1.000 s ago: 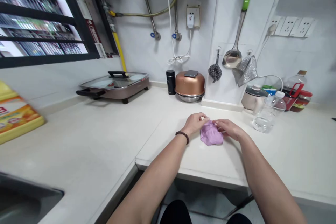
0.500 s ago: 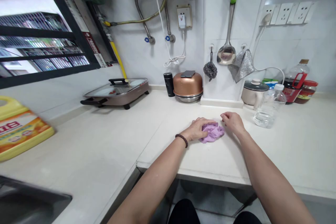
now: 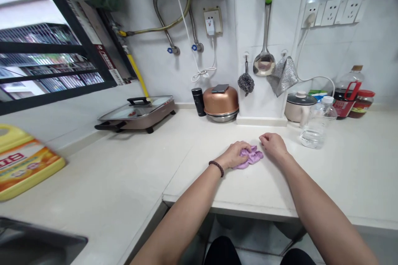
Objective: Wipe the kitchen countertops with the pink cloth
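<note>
A crumpled purple cloth (image 3: 252, 157) lies on the pale countertop in front of me. My left hand (image 3: 235, 154), with a dark bead bracelet at the wrist, grips it from the left, fingers bent over its near part. Just to the right of the cloth, apart from it, my right hand (image 3: 274, 145) rests on the counter. Its fingers are curled in, and nothing shows in them.
A lidded electric pan (image 3: 139, 112) stands at the back left. Behind my hands are a black flask (image 3: 198, 102) and a copper-coloured pot (image 3: 220, 101) with a phone on it. On the right stands a clear bottle (image 3: 317, 126). A sink (image 3: 40, 242) and yellow jug (image 3: 27, 161) are at left.
My left hand's fingers have curled in further on the cloth, bunching it a little. My right hand stays almost in place; the view has shifted slightly.
</note>
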A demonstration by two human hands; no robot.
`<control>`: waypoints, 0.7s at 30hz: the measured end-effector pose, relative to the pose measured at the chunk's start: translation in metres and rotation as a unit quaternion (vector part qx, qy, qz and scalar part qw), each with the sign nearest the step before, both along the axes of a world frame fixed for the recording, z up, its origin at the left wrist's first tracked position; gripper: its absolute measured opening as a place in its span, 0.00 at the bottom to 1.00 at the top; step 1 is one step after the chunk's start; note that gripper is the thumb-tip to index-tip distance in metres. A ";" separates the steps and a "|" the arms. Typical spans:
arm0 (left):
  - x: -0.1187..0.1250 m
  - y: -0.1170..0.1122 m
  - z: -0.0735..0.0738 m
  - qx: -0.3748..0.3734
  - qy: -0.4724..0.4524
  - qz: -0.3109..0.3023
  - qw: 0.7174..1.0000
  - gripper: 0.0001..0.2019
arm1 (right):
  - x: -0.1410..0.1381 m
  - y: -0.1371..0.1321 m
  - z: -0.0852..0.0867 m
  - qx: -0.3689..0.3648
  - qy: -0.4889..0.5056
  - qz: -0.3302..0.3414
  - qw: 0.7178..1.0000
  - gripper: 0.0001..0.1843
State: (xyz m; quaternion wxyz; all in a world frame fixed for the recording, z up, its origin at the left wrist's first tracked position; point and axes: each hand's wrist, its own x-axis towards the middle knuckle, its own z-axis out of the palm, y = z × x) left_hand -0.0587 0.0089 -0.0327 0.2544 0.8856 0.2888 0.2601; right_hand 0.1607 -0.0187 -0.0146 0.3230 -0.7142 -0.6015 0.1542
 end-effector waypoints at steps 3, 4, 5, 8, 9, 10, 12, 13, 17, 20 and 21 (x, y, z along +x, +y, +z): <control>-0.001 0.002 0.000 0.000 -0.011 -0.007 1.000 0.28 | 0.000 -0.001 0.000 -0.005 0.000 0.004 1.000 0.16; -0.001 0.003 -0.001 0.009 -0.009 -0.009 1.000 0.27 | 0.000 -0.001 0.000 -0.007 0.001 0.005 1.000 0.16; -0.001 0.004 -0.002 0.019 -0.005 -0.008 1.000 0.26 | 0.000 -0.001 0.001 -0.008 0.000 0.005 1.000 0.16; -0.001 0.007 -0.005 0.033 0.002 -0.003 0.999 0.23 | -0.001 -0.001 0.001 -0.012 -0.002 0.007 1.000 0.16; -0.001 0.007 -0.006 0.033 0.003 -0.001 0.999 0.22 | -0.001 -0.001 0.000 -0.013 -0.004 0.008 1.000 0.15; -0.001 0.007 -0.006 0.034 0.005 0.002 0.999 0.22 | -0.002 -0.001 0.000 -0.014 -0.005 0.009 1.000 0.15; -0.001 0.006 -0.006 0.037 0.014 0.008 0.999 0.22 | -0.002 0.000 0.000 -0.016 -0.008 0.013 1.000 0.15; -0.001 0.006 -0.005 0.039 0.021 0.011 0.999 0.21 | -0.002 0.000 -0.001 -0.016 -0.009 0.015 1.000 0.15; 0.000 0.002 -0.003 0.049 0.045 0.014 0.998 0.14 | -0.003 0.002 -0.003 -0.017 -0.013 0.025 0.999 0.15; 0.000 0.000 -0.005 0.059 0.053 0.014 0.997 0.11 | -0.004 0.002 -0.004 -0.018 -0.018 0.030 0.999 0.16; 0.001 -0.001 -0.006 0.062 0.056 0.015 0.996 0.11 | -0.004 0.002 -0.004 -0.017 -0.019 0.032 0.999 0.15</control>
